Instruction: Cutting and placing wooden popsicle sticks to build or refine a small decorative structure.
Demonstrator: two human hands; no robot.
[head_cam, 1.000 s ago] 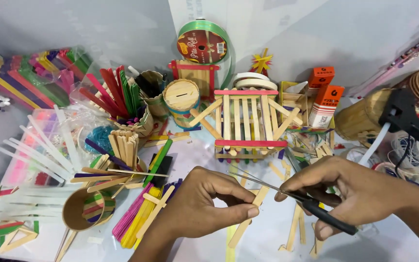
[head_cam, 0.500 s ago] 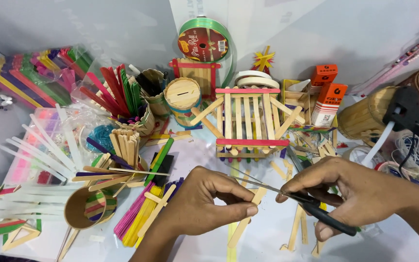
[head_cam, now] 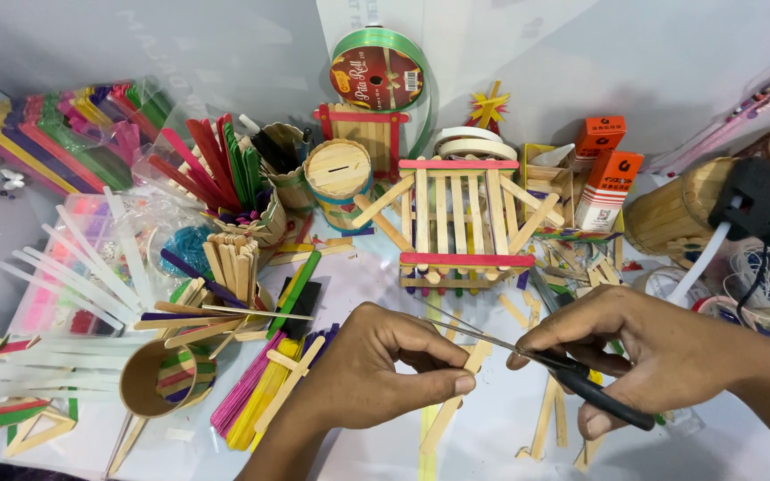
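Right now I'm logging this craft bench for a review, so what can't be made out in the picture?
Head view only:
- Scissors: the handles are buried in the right hand.
- Wooden stick: the left hand covers where its fingers pinch it.
- Glue gun: its rear is cut off by the right edge.
- Coloured sticks at far left: blurred.

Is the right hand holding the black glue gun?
No, the right hand holds black-handled scissors; the glue gun rests untouched behind it.
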